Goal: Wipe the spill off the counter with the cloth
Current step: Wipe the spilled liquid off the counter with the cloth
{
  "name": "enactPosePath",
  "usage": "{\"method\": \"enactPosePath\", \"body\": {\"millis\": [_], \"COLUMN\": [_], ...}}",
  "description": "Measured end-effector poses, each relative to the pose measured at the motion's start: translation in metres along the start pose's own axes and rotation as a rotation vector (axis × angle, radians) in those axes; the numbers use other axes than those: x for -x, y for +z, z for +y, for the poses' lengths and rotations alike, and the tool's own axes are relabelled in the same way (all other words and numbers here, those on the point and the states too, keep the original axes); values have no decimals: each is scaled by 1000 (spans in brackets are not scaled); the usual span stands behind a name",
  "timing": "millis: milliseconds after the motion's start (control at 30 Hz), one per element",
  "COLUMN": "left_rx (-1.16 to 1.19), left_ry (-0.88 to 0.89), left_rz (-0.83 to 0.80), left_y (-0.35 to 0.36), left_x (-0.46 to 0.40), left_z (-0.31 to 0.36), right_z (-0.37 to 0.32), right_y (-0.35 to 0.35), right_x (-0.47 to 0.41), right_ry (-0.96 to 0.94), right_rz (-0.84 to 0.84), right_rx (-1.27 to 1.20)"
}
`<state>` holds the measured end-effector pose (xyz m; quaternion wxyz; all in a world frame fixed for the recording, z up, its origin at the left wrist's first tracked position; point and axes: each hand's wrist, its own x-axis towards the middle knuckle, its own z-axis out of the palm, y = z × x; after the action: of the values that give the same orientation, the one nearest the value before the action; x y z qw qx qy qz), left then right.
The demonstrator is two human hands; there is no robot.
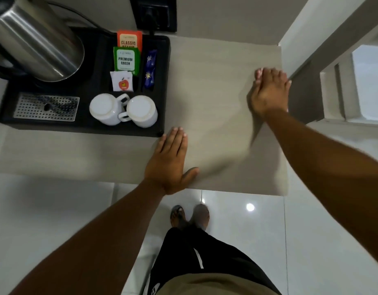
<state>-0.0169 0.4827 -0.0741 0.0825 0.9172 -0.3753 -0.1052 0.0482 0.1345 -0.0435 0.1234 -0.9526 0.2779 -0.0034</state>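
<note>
The beige counter (215, 92) fills the middle of the head view. My right hand (268, 92) lies flat near its far right corner, pressing on a small pale cloth (258, 74). Only a pinkish-white edge of the cloth shows past my fingertips; the rest is hidden under the palm. My left hand (169, 162) rests flat on the counter by the front edge, fingers together and holding nothing. I cannot make out a distinct spill on the surface; my right forearm looks motion-blurred.
A black tray (165, 81) on the left carries a steel kettle (35, 39), two upturned white mugs (105, 108), tea sachets (126, 60) and a perforated drip plate (45, 107). A wall socket (153, 11) sits behind. A wall corner (311, 39) bounds the counter's right side.
</note>
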Motion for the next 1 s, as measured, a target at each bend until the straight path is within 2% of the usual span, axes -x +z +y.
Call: {"method": "enactPosePath", "body": {"millis": [167, 333, 433, 600, 733, 867, 1000], "left_rx": [-16, -3, 9, 20, 10, 21, 33], "left_ry": [8, 8, 14, 6, 1, -4, -1], "left_rz": [29, 50, 49, 48, 41, 7, 10], "left_y": [1, 3, 4, 8, 7, 3, 0], "left_x": [-1, -1, -2, -1, 0, -1, 0], "left_z": [0, 0, -3, -3, -2, 0, 2], "right_z": [-60, -140, -143, -50, 12, 5, -22], "right_y": [14, 43, 49, 30, 7, 7, 16], "right_x": [-36, 8, 42, 85, 39, 14, 62], "right_ry": [-87, -438, -584, -557, -284, -190, -284], "right_rz": [-54, -142, -171, -110, -48, -32, -34], "right_rx": [-1, -27, -31, -71, -75, -72, -159]}}
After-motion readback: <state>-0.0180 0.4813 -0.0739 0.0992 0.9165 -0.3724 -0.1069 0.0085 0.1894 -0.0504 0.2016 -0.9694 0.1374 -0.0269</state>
